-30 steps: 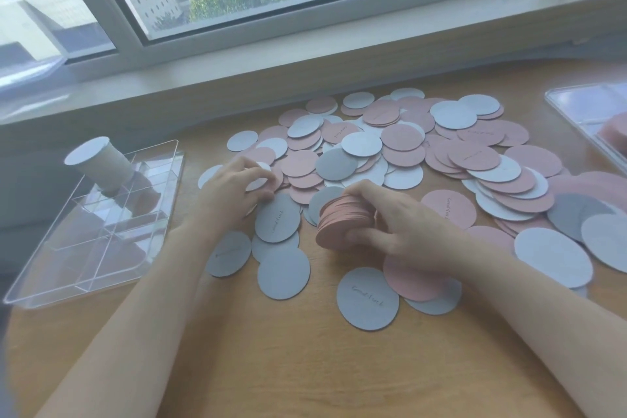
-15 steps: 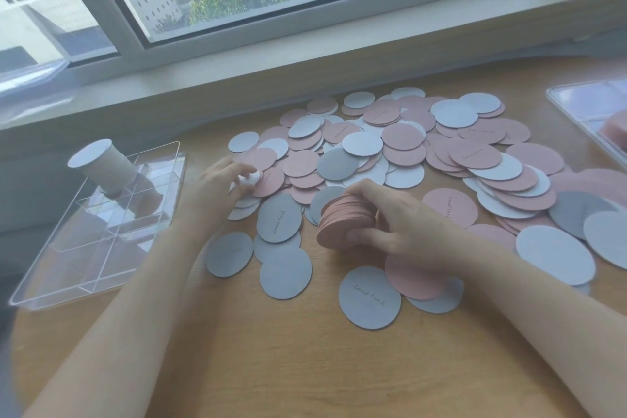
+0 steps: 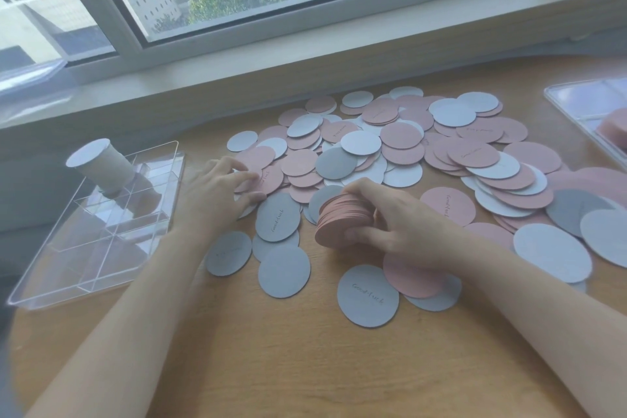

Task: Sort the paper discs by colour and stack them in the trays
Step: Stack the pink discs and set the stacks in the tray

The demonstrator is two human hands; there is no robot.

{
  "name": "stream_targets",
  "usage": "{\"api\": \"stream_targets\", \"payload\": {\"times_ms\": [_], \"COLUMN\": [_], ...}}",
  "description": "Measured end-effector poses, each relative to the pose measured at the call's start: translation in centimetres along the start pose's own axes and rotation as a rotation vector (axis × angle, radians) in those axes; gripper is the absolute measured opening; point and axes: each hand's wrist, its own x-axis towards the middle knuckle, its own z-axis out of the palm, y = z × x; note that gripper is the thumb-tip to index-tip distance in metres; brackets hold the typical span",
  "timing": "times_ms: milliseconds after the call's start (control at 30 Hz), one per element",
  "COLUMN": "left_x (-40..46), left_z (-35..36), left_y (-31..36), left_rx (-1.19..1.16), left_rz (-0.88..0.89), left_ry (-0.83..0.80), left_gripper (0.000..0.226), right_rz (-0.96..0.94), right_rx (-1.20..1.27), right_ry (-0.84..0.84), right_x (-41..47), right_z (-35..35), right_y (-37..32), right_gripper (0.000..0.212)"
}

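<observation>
The fingers of my right hand curl around a thick stack of pink discs, held on edge just above the tabletop, thumb on the near side and fingertips over the top. My left hand reaches into the near-left edge of the loose pile of discs, its fingers bent down onto a pink disc and touching it; whether they have pinched it up yet I cannot tell. I judge the step in hand to be gathering pink discs one at a time into the held stack. The next move calls for sliding that disc free of the ones overlapping it, lifting it without dragging a neighbour along, and laying it on the stack. Most of the sorting seems left: pink, pale and grey discs lie mixed across the middle and right of the wooden tabletop, with several grey ones apart, near my forearms. At the left sits a clear divided tray with a tall stack of pale discs leaning in a far compartment. A second clear tray at the right edge holds something pink. Beyond runs a pale sill and a window looking onto trees and buildings.
</observation>
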Motion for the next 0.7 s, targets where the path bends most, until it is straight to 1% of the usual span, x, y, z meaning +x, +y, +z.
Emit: {"api": "stream_targets", "payload": {"times_ms": [67,167,267,333,400,467,567,700], "left_x": [0.2,0.4,0.2,-0.1,-0.6,-1.1,-1.8,-2.8], "left_z": [0.1,0.2,0.2,0.0,-0.2,-0.3,-0.3,-0.5], "left_y": [0.2,0.6,1.2,1.5,1.8,2.5,4.0,7.0], "left_rx": [0.008,0.010,0.009,-0.006,-0.057,-0.100,-0.189,-0.381], "left_rz": [0.018,0.040,0.058,0.016,-0.035,-0.031,-0.012,0.007], "left_ry": [-0.005,0.032,0.134,0.219,0.292,0.342,0.370,0.392], "left_gripper": [0.035,0.023,0.032,0.023,0.021,0.021,0.022,0.022], "right_rz": [-0.002,0.001,0.013,0.005,0.000,-0.004,0.000,-0.003], "right_rx": [-0.004,-0.009,-0.012,-0.015,-0.010,-0.009,-0.010,-0.003], "right_ry": [0.000,-0.003,-0.007,0.000,0.005,0.005,0.008,0.016], "right_x": [0.0,0.1,0.1,0.0,-0.1,-0.1,-0.1,-0.2], "right_z": [0.0,0.0,-0.1,-0.1,-0.1,-0.1,0.0,0.1], "right_y": [0.0,0.0,-0.1,-0.2,-0.3,-0.4,-0.5,-0.4], "right_gripper": [0.043,0.045,0.046,0.045,0.043,0.044,0.045,0.048]}}
